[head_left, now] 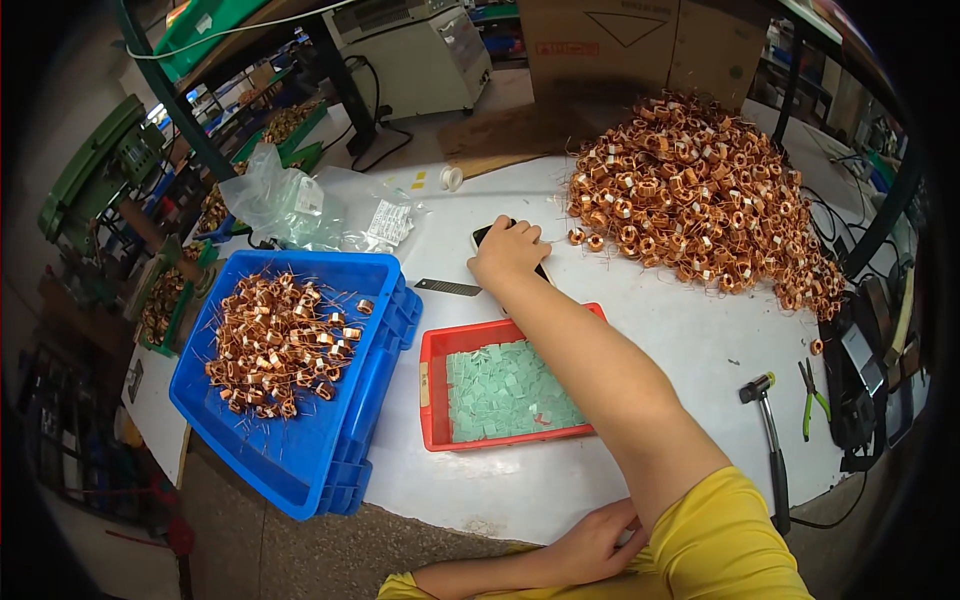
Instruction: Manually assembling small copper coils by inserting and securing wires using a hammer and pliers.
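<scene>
My right hand (pixel 508 252) reaches across the table, its fingers curled over a dark smartphone (pixel 481 236) with a pale edge. The hand covers most of the phone. Left of that hand lies a flat grey strip (pixel 447 287) that looks like a snap-off knife blade. Under my right forearm stands a red tray (pixel 432 400) holding many small pale-green squares (pixel 505 385). My left hand (pixel 592 545) is close to my body at the table's near edge, with fingers curled. Its fingertips are partly hidden by my right arm, so anything inside it cannot be seen.
At left, a blue bin (pixel 335 440) holds copper-wire coils (pixel 280 345). A large heap of similar coils (pixel 700 190) covers the back right. Clear plastic bags (pixel 310 210) lie behind the bin. A hammer (pixel 768 430) and green-handled pliers (pixel 812 400) lie at right.
</scene>
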The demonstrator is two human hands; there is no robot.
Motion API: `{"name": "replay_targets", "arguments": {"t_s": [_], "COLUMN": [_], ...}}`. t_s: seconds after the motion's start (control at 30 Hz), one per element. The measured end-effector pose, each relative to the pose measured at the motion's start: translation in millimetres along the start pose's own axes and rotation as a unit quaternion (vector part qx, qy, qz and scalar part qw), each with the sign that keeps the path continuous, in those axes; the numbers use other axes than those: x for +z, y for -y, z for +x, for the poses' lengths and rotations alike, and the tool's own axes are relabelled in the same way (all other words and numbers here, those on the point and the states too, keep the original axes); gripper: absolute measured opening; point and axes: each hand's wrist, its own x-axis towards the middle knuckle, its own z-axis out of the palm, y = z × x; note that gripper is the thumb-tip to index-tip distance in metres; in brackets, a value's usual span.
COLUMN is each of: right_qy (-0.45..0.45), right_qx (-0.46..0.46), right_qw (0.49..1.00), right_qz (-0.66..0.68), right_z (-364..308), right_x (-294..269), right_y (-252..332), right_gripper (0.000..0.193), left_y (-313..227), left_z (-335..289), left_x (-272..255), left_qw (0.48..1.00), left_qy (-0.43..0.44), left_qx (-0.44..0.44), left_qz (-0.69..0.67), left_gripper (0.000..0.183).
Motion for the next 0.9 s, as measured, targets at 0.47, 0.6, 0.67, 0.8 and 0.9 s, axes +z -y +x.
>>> {"name": "replay_targets", "arguments": {"t_s": [0.47, 0.6, 0.67, 0.8, 0.9], "right_qy": [-0.13, -0.092, -0.104, -0.169, -0.184], "right_qx": [-0.152, -0.085, -0.096, -0.185, -0.164], "right_qw": [0.976, 0.982, 0.984, 0.964, 0.968], "right_qz": [-0.09, -0.144, -0.109, -0.094, -0.053], "right_z": [-81.4, -90.7, -88.5, -60.7, -46.2], "right_x": [-226.3, -232.8, -221.4, -194.4, -174.7], "right_y": [-213.8, -288.7, -300.9, -308.1, -300.7], "right_gripper": [0.023, 0.018, 0.013, 0.01, 0.015], "left_y": [-5.7, -8.0, -9.3, -9.6, -8.7], "left_z": [16.5, 16.4, 15.9, 14.5, 15.3], "left_x": [-17.7, -18.6, -19.0, -14.8, -14.3], "left_qw": [1.0, 0.998, 0.997, 0.998, 0.998], "left_qy": [0.006, 0.04, 0.058, 0.054, 0.05], "left_qx": [0.022, 0.044, 0.034, 0.027, 0.016], "left_qz": [-0.019, 0.003, 0.027, 0.025, 0.022], "left_gripper": [0.02, 0.02, 0.019, 0.019, 0.019]}}
